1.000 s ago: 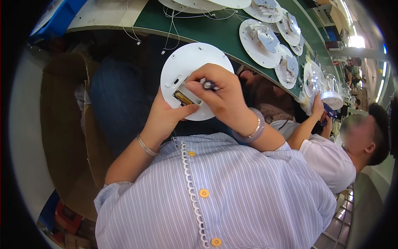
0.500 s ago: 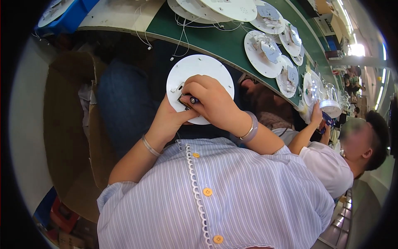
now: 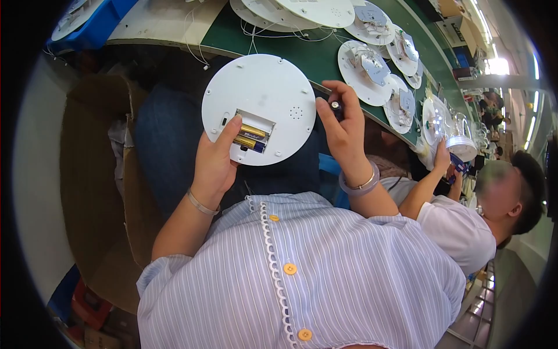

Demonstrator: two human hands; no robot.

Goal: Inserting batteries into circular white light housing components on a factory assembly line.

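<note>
Two batteries (image 3: 251,137) are lying in a white disc (image 3: 261,87) — the left hand (image 3: 215,161) is pinching it, the right hand (image 3: 346,131) curling round a dark battery (image 3: 335,106) — near a green table (image 3: 290,51). More discs (image 3: 350,71) are crowding it; bright lights (image 3: 497,66) are glaring beyond.

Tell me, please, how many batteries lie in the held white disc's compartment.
2: the upper battery midway down the compartment, and the lower battery just below it. None seems hidden.
</note>
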